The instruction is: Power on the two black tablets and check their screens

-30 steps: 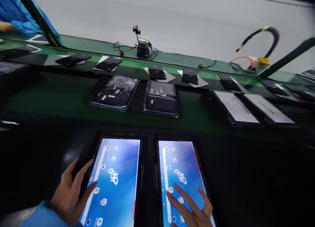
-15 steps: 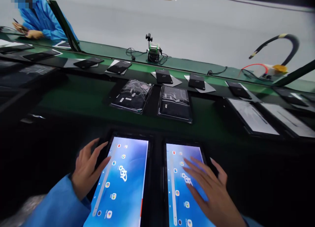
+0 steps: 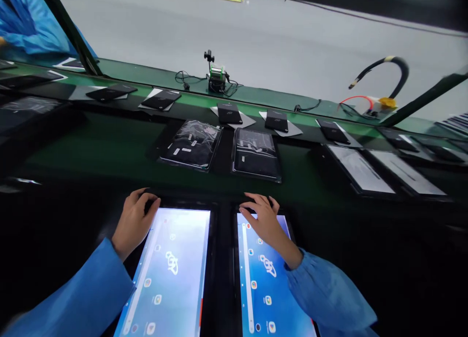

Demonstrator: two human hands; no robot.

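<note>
Fingers of left hand (image 3: 133,221) and right hand (image 3: 263,220) curled over top edges of 2 tablets (image 3: 171,269).

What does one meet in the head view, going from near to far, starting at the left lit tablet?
Left lit tablet → left hand at its far edge → bagged tablet → small black device → clamp gadget with cables.

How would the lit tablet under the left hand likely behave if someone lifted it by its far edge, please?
The left tablet looks like a thin flat slab, so it would probably stay stiff rather than bend. Its glossy glass front suggests it may be slippery and breakable if dropped. Lying flat, it seems unlikely to roll or tip. The left hand rests at its far corner.
</note>
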